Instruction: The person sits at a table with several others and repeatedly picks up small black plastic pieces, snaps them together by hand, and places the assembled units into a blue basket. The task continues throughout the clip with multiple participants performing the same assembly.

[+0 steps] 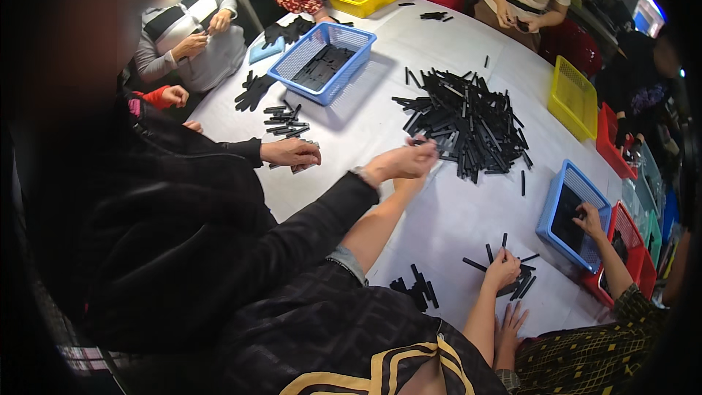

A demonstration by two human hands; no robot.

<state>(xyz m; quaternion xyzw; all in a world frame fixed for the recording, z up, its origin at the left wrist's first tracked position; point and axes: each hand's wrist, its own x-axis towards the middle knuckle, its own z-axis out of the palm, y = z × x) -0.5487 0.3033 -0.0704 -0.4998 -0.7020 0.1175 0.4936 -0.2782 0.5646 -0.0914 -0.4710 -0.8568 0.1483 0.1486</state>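
Observation:
My left forearm reaches toward the big pile of black strips [468, 121]. At its end my left hand [411, 184] is mostly hidden behind a neighbour's hand, and its fingers are smeared by motion. Closer to me, on the right, my right hand [503, 271] is closed on a slim black strip [504, 240] that sticks up from the fingertips. Around and under it lies a loose group of similar black strips [526, 285]. A smaller cluster of black strips [417, 289] rests on the white tabletop [446, 241] between my forearms.
A neighbour's arm [322, 208] crosses mine from the left. A spread hand [510, 330] lies beside my right forearm. Another person's hand [587, 219] reaches into a blue basket [545, 227]. A second blue basket [281, 73] and yellow trays [572, 99] stand farther off.

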